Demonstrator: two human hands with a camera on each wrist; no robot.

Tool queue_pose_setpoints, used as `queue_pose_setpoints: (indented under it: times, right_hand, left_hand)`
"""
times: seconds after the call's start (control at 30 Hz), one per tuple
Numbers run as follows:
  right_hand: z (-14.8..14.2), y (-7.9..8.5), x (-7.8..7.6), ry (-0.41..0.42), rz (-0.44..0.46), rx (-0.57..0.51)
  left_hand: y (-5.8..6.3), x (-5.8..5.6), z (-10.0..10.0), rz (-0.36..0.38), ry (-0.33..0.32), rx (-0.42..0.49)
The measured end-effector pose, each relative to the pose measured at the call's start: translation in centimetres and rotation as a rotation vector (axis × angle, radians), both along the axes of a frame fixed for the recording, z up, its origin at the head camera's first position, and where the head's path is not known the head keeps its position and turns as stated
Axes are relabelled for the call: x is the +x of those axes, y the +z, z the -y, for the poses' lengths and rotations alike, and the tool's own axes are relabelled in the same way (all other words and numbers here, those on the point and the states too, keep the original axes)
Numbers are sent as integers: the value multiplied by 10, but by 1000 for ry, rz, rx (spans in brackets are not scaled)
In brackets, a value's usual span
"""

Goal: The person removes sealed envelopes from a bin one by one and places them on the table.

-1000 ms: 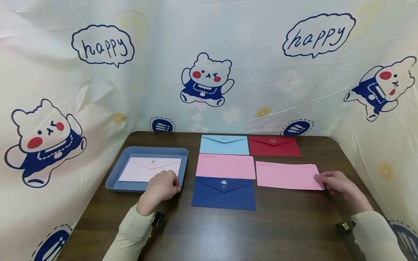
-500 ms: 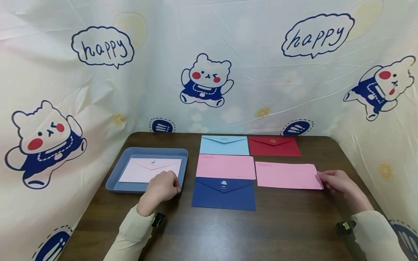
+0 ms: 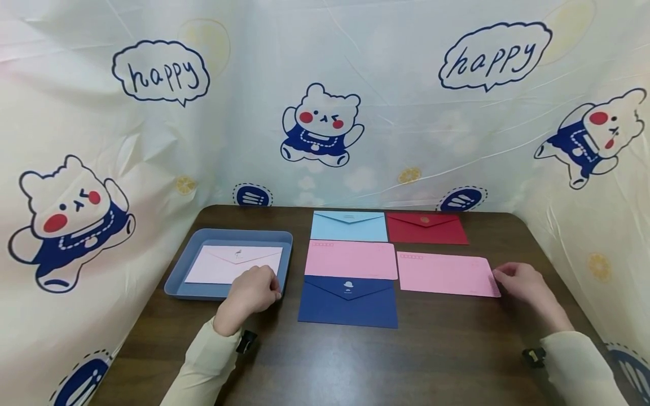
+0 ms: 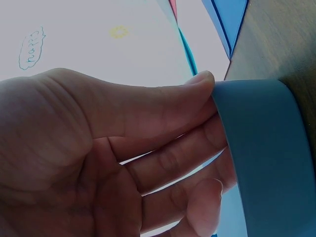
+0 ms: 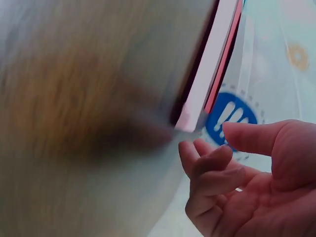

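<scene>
My left hand is at the near right corner of a blue tray, its thumb and fingers gripping the rim. In the left wrist view, the tray wall partly hides the fingertips. A white envelope with a flap lies inside the tray. My right hand is just off the right end of a pink envelope on the table. The right wrist view has the right hand's thumb and fingers apart with nothing between them, beside the pale envelope edge.
Mid-table, a light blue envelope, another pink envelope and a dark blue envelope form a column. A red envelope lies at the back right. Patterned cloth encloses the wooden table.
The right hand has let go of the right-hand pink envelope, which now lies flat with its right end slightly shifted. The left hand and the tray stay where they were.
</scene>
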State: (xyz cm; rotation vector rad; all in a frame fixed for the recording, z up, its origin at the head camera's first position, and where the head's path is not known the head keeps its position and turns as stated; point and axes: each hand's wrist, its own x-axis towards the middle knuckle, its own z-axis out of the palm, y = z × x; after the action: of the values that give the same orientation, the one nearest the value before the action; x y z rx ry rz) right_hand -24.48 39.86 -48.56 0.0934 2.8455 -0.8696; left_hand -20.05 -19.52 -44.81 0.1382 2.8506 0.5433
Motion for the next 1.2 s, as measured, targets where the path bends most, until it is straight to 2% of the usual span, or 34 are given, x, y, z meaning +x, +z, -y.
queue_pose_setpoints:
  times: [0.1, 0.2, 0.3, 0.4, 0.53, 0.83, 1.2]
  right_hand:
    - [17, -1, 4, 17, -43, 58]
    - [38, -1, 11, 53, -11, 98]
    - [59, 1, 19, 127, -16, 172]
    - [77, 4, 26, 211, -75, 236]
    - [93, 5, 31, 268, -88, 269]
    - [98, -2, 30, 259, -68, 284]
    - [99, 2, 22, 246, -49, 279]
  left_hand:
    - [0, 0, 0, 3, 1, 0]
    - [2, 1, -1, 2, -5, -4]
    - [2, 1, -1, -10, -16, -4]
    - [3, 1, -1, -24, -21, -7]
    - [5, 0, -1, -24, -16, -11]
    - [5, -1, -1, -30, -23, -9]
    - [2, -1, -1, -13, -16, -10]
